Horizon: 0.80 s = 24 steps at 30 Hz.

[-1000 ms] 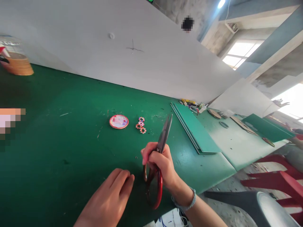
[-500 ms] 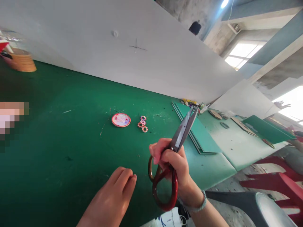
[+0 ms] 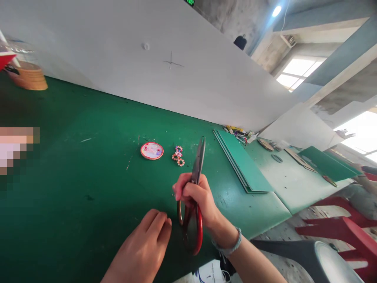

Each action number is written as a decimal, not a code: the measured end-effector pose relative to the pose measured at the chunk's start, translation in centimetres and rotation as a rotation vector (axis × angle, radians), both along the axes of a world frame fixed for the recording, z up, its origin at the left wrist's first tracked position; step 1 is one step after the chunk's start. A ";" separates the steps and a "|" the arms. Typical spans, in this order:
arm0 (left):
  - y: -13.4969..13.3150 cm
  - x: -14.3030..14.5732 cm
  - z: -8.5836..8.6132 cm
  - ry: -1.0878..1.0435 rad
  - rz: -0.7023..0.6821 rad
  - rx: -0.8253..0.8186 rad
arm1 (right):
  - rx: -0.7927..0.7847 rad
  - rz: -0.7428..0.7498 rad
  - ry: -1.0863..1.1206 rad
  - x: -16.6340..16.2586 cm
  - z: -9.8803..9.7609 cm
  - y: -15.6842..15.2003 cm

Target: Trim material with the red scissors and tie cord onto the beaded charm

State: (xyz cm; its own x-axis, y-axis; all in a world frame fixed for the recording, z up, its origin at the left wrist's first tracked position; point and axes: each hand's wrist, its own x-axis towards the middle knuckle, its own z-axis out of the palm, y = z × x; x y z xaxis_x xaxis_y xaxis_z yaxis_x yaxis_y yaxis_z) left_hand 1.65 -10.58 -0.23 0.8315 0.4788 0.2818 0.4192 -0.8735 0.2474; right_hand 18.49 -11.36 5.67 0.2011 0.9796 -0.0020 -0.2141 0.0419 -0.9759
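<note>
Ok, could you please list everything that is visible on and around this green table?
table: one, green, fills the lower view
board: one, white, upright behind the table
round disc: one, pink with red rim, mid-table
bead rings: small cluster, mixed colours, beside the disc
mats: one stack, green, right part of table
tan stack: one, round, far left
red stool: at least one, right of table
scissors: one, red handles, in right hand
left hand: one, resting on table, holding nothing
right hand: one, gripping the scissors

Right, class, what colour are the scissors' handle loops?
Red, on the scissors in the right hand; best seen in the head view.
</note>
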 end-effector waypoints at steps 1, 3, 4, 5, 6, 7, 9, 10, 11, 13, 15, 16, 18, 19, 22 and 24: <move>-0.1 0.0 0.0 0.011 -0.005 0.026 | 0.007 -0.018 0.018 0.2 0.3 0.0; -0.2 0.0 0.1 0.038 -0.023 0.083 | 0.029 -0.043 0.018 0.5 0.9 0.0; -0.2 0.0 0.2 0.050 -0.029 0.109 | 0.037 -0.050 0.006 0.6 1.2 0.0; -0.2 0.0 0.3 0.056 -0.032 0.136 | 0.040 -0.053 -0.009 0.6 1.3 0.0; -0.2 0.0 0.4 0.059 -0.031 0.162 | 0.039 -0.053 -0.025 0.6 1.4 0.0; -0.2 0.0 0.5 0.057 -0.029 0.186 | 0.031 -0.048 -0.042 0.5 1.3 0.0; -0.1 0.1 0.6 0.056 -0.025 0.222 | 0.002 -0.025 -0.072 0.2 0.8 0.0; -0.1 0.1 0.7 0.056 -0.023 0.230 | -0.012 -0.013 -0.083 0.1 0.4 0.0; -0.1 0.2 0.7 0.061 -0.024 0.234 | -0.023 -0.004 -0.090 -0.1 0.0 -0.1; 0.0 0.4 0.7 0.075 -0.028 0.235 | -0.031 0.002 -0.095 -0.3 -0.6 -0.1; 0.0 0.5 0.7 0.087 -0.031 0.233 | -0.027 0.008 -0.094 -0.3 -0.7 -0.3; 0.0 0.6 0.6 0.093 -0.035 0.230 | -0.022 0.008 -0.092 -0.2 -0.6 -0.3; -0.1 0.6 0.5 0.097 -0.034 0.233 | -0.002 -0.017 -0.081 0.1 0.2 -0.4; -0.1 0.6 0.5 0.099 -0.033 0.233 | 0.015 -0.039 -0.074 0.3 0.8 -0.4; -0.2 0.3 0.2 0.082 -0.024 0.215 | 0.072 -0.087 -0.066 0.6 2.2 -0.3; -0.3 0.2 0.1 0.056 -0.024 0.200 | 0.082 -0.083 -0.074 0.5 2.5 -0.2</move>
State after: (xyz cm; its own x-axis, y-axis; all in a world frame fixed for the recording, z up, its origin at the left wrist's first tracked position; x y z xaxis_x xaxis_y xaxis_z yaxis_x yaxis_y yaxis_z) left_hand 1.90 -10.85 -0.10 0.8590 0.3979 0.3221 0.4059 -0.9128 0.0453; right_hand 19.01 -11.51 8.16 0.2784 0.9557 0.0952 -0.1341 0.1368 -0.9815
